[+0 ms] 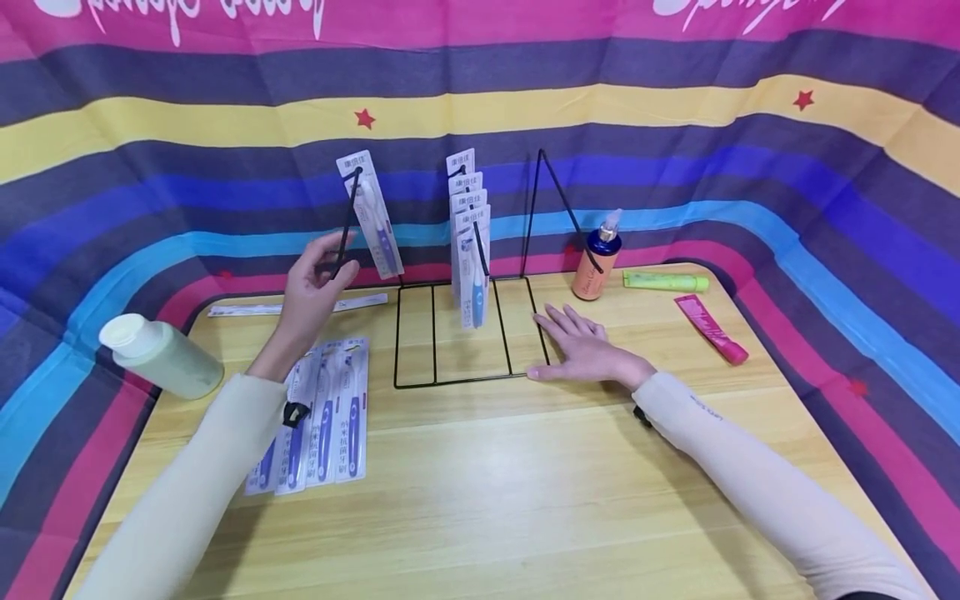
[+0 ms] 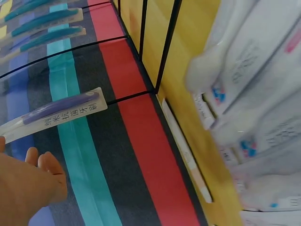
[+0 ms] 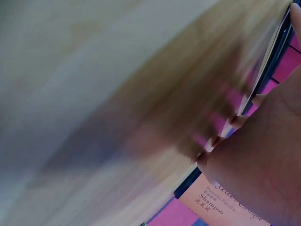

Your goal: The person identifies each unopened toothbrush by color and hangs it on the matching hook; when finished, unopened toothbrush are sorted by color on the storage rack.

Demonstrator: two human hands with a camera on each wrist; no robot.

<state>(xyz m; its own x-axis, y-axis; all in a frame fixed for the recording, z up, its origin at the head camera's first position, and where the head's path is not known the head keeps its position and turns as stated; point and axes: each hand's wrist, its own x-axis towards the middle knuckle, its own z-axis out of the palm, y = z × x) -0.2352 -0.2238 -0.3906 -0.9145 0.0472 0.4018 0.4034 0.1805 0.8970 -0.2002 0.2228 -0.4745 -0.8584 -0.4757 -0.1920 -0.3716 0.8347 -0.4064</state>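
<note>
A black wire rack [image 1: 465, 381] stands at the back of the table, with sloping hooks. From its left hook hangs a packaged toothbrush [image 1: 378, 225] with a purple handle. My left hand [image 1: 311, 283] is at the low front end of that hook, thumb and fingers loosely bent around it; in the left wrist view the fingers are beside the hanging package. Several packaged toothbrushes [image 1: 474, 283] hang one behind another on the middle hook. My right hand [image 1: 585, 346] rests with spread fingers on the right edge of the rack's base. The right hook [image 1: 561, 193] is bare.
Packaged toothbrushes [image 1: 352, 417] lie side by side at left, with another package [image 1: 360, 302] behind them. A pale green bottle [image 1: 176, 358] leans far left. A shampoo bottle [image 1: 592, 271], a green tube [image 1: 663, 281] and a pink tube [image 1: 708, 327] are at right.
</note>
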